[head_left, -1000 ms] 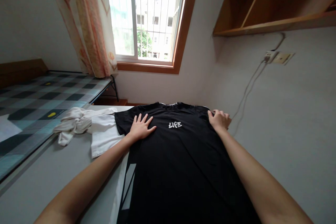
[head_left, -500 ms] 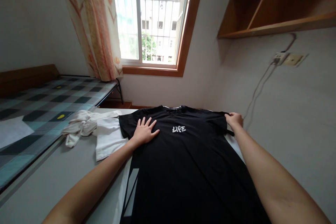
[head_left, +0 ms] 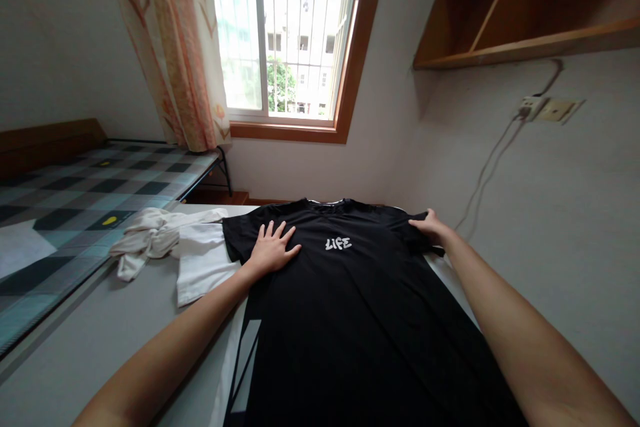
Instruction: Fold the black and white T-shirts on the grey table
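A black T-shirt (head_left: 340,320) with white lettering on its chest lies spread out, collar toward the window. My left hand (head_left: 273,248) rests on its upper left part, fingers spread flat on the fabric. At the right sleeve, my right hand (head_left: 434,227) has the sleeve cloth between thumb and fingers. White fabric (head_left: 203,263) shows beyond the left sleeve, with a crumpled off-white cloth (head_left: 150,237) beside it.
The grey-white table (head_left: 100,347) carries the cloths. A bed with a checked cover (head_left: 135,177) stands at the left. Behind are a curtain (head_left: 175,47) and window. A wooden shelf (head_left: 525,47), a socket (head_left: 533,108) and hanging cables are on the right.
My right hand has shifted slightly inward on the right sleeve, and its grip has changed. My left hand remains flat on the shirt. The view has moved a little.
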Motion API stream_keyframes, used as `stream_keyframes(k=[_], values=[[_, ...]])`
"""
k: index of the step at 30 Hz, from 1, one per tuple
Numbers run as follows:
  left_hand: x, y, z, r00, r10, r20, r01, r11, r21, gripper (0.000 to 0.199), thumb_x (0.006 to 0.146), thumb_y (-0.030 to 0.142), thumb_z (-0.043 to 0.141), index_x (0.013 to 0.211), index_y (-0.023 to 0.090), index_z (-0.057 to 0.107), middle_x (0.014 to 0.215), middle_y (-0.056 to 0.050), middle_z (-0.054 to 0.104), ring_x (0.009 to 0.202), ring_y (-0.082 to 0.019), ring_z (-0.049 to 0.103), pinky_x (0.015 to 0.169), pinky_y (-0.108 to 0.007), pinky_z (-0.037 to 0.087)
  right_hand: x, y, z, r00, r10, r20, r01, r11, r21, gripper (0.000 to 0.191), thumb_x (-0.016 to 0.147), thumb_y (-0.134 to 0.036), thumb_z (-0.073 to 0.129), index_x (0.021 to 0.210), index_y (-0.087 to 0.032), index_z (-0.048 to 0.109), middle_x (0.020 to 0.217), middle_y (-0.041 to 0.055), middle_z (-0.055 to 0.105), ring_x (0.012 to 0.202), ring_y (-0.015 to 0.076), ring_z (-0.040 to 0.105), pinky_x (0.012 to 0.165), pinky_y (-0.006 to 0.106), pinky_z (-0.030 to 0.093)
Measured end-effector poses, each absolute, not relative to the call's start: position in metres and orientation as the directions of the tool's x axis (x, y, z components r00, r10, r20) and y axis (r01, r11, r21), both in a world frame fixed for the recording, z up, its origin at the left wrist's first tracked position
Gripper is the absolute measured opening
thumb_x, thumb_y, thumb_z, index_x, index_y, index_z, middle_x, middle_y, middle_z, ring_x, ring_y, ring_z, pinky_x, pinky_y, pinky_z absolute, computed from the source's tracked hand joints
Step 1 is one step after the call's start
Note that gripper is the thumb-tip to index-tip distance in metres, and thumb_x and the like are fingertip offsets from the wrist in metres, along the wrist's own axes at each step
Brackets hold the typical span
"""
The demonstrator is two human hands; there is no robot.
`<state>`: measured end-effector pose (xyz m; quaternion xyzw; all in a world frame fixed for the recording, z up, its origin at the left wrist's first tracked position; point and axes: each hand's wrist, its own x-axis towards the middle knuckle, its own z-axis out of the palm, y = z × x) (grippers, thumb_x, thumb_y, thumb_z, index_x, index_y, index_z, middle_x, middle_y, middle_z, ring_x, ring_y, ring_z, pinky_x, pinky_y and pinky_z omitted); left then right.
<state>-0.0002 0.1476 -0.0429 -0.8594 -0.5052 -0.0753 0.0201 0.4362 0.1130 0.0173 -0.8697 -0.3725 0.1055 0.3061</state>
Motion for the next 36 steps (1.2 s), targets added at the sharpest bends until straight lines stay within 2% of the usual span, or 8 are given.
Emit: stream_keyframes(k=[3,7,13,16,21,24,30,36], values=[[0.0,0.147,-0.042,0.479,0.866,0.145,0.871,-0.489,0.047,0.072,0.09,0.069,0.026,0.15,0.03,0.034,0.157,-0.007,0.031,0.143,-0.038,0.023,0.115,-0.054,0.013,0.435,0.109,0.02,0.707,0.706,-0.038,0.555,-0.587,-0.589,0.091,0.078,-0.028,0.062,0.154,-0.013,0.013,0.132,0.0295,0.052,0.088,0.0276,0.066,0.065,0.037,0.054],[-0.001,0.147,-0.042,0.479,0.865,0.146,0.87,-0.491,0.051,0.072,0.09,0.069,0.026,0.15,0.03,0.034,0.157,-0.007,0.031,0.144,-0.038,0.022,0.115,-0.054,0.012,0.45,0.103,0.011,0.653,0.747,0.129,0.7,-0.528,-0.481,0.08,0.077,-0.023,0.062,0.149,-0.011,0.03,0.136,0.0243,0.051,0.112,0.0315,0.059,0.083,0.037,0.052],[0.0,0.147,-0.043,0.481,0.863,0.153,0.869,-0.493,0.051,0.072,0.09,0.068,0.027,0.15,0.029,0.035,0.156,-0.007,0.031,0.143,-0.039,0.022,0.115,-0.054,0.013,0.46,0.08,-0.007,0.628,0.778,0.037,0.764,-0.607,-0.219,0.059,0.084,-0.037,0.059,0.137,-0.013,0.049,0.12,0.0203,0.062,0.108,0.0319,0.062,0.085,0.04,0.05],[0.0,0.147,-0.043,0.478,0.865,0.154,0.871,-0.489,0.05,0.071,0.09,0.069,0.027,0.149,0.03,0.035,0.157,-0.006,0.031,0.144,-0.038,0.022,0.115,-0.054,0.012,0.444,0.074,0.003,0.655,0.745,0.128,0.756,-0.643,-0.121,0.05,0.09,-0.041,0.05,0.134,-0.018,0.054,0.122,0.0199,0.06,0.109,0.0335,0.06,0.087,0.044,0.048],[-0.001,0.147,-0.044,0.481,0.862,0.159,0.869,-0.493,0.043,0.071,0.09,0.068,0.027,0.149,0.029,0.035,0.156,-0.007,0.032,0.143,-0.039,0.023,0.114,-0.054,0.013,0.409,0.095,0.018,0.443,0.866,0.231,0.894,-0.447,-0.038,0.041,0.092,-0.036,0.045,0.126,-0.02,0.061,0.123,0.0173,0.057,0.112,0.03,0.057,0.093,0.043,0.044],[-0.001,0.146,-0.043,0.481,0.862,0.159,0.869,-0.493,0.043,0.072,0.09,0.069,0.027,0.149,0.029,0.035,0.156,-0.007,0.032,0.143,-0.039,0.023,0.114,-0.054,0.014,0.388,0.12,0.016,0.325,0.926,0.192,0.946,-0.321,-0.051,0.034,0.091,-0.034,0.047,0.116,-0.021,0.067,0.12,0.0136,0.06,0.111,0.0279,0.057,0.093,0.041,0.044],[0.0,0.145,-0.04,0.475,0.868,0.146,0.872,-0.487,0.056,0.071,0.09,0.068,0.028,0.149,0.03,0.035,0.156,-0.006,0.031,0.144,-0.038,0.021,0.116,-0.053,0.012,0.336,0.173,0.006,0.185,0.972,0.146,0.956,-0.143,-0.257,0.026,0.088,-0.025,0.054,0.106,-0.02,0.072,0.105,0.0079,0.069,0.094,0.0182,0.063,0.085,0.026,0.046],[0.001,0.145,-0.04,0.464,0.875,0.137,0.877,-0.476,0.071,0.071,0.089,0.069,0.029,0.149,0.031,0.035,0.157,-0.004,0.032,0.145,-0.037,0.02,0.116,-0.053,0.011,0.295,0.207,0.001,0.035,0.996,0.087,0.98,-0.017,-0.196,0.024,0.086,-0.023,0.059,0.105,-0.024,0.074,0.11,0.0052,0.066,0.092,0.0145,0.063,0.081,0.022,0.045]])
